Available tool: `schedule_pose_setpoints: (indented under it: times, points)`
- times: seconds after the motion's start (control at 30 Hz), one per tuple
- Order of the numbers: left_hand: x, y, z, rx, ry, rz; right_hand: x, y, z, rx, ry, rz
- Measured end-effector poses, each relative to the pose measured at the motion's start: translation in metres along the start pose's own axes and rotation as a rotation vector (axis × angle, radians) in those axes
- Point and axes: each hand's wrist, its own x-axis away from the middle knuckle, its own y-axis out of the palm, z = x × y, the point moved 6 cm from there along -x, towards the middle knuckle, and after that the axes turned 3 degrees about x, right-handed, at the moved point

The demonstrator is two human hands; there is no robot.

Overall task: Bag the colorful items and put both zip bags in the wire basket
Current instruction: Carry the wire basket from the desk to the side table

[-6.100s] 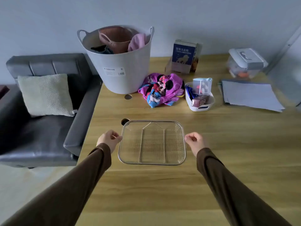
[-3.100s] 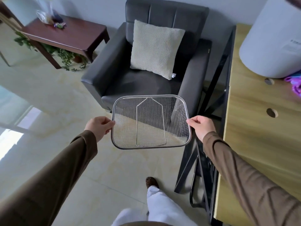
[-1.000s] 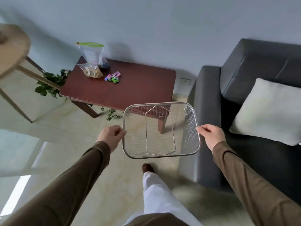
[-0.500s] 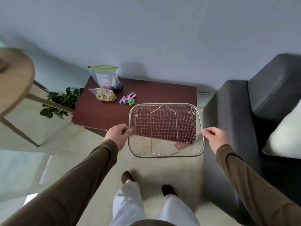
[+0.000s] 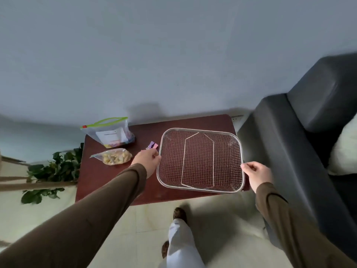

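I hold the wire basket [image 5: 201,136] by both side rims over the right half of the dark red side table [image 5: 108,180]. My left hand [image 5: 147,160] pinches its left rim, my right hand [image 5: 257,173] its right rim. The basket holds nothing. An upright zip bag with a green seal [image 5: 110,132] stands at the table's back left. A flat zip bag of yellowish pieces [image 5: 114,156] lies in front of it. Small colorful items [image 5: 152,145] peek out just behind my left hand, mostly hidden.
A dark grey armchair [image 5: 286,136] with a pale cushion [image 5: 343,149] stands close to the table's right side. A green plant [image 5: 50,171] grows at the table's left. A grey wall rises behind. My legs and shoes [image 5: 178,213] are on the pale floor below.
I have stepped up to the red table, carrying the basket. It now hovers low over the table's right half, and my left hand covers most of the colorful items.
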Motion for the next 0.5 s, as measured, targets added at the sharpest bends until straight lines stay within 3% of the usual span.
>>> schedule_pose_setpoints:
  times: [0.5]
  points:
    - [-0.213, 0.036, 0.033, -0.081, 0.120, -0.075, -0.085, 0.064, 0.018, 0.005, 0.147, 0.006]
